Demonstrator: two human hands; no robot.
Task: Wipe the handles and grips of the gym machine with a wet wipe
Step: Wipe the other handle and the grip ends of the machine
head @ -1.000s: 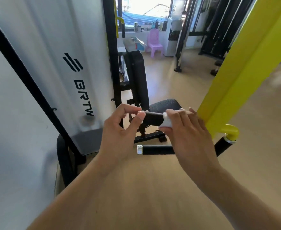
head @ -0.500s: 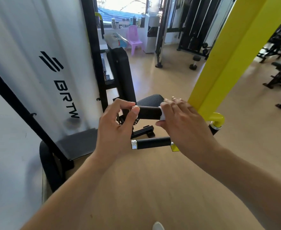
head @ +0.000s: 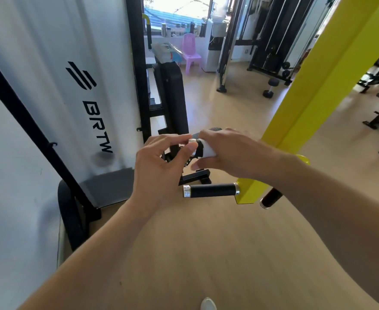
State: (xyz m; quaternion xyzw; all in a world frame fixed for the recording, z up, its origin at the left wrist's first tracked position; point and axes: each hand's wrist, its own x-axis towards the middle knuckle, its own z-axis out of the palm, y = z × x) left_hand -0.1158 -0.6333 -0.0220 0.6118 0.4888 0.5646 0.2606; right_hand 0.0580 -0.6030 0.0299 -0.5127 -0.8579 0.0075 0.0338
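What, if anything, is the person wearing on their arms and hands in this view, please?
Nothing is worn as far as the view shows. The left hand and right hand are bare, with no gloves, rings, watch or wristbands visible. Both forearms are bare up to the frame edge, with no sleeves in sight. The fingernails look short and unpainted.

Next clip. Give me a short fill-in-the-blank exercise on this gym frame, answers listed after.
1. The right hand wraps a white ___ around the upper grip.
2. The left hand pinches that grip's ___ end cap.
3. The lower grip juts from a ___ arm.

Answers: wipe; silver; yellow
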